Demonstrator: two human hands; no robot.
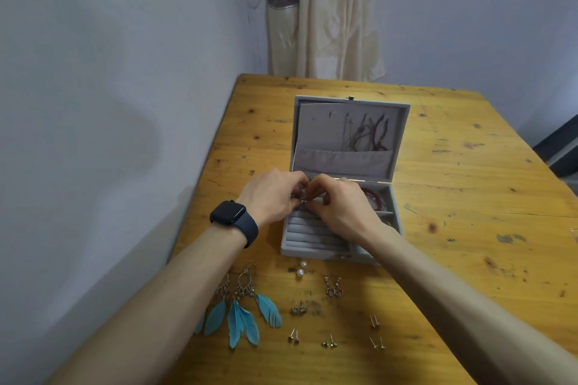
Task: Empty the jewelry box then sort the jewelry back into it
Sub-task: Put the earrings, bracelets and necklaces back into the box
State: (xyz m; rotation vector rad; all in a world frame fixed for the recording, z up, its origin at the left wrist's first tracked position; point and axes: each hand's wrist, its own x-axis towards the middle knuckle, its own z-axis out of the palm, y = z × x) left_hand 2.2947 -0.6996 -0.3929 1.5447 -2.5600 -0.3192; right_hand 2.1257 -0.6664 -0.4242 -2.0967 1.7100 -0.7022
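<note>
Both hands at the jewelry box [312, 251], working one small metal piece [302, 201] toward the ring rolls [309, 233].

My left hand [275, 197] and right hand [341, 206] meet tip to tip, with the fingers [295, 184] curled in tight. Both pinch the piece between them; it is too small to tell what kind it is. The rolls lie directly below the fingers, and a red bracelet [373, 197] sits in the compartment just right of them. To do this well, I judge: keep the pinch low over the slot, press the piece between two rolls, and let go one hand at a time so it does not spring out. Nearer me than the fingers, on the tabletop [469, 197], wait the feather earrings [242, 319], pearls [301, 269] and studs [329, 343], unsorted.
</note>
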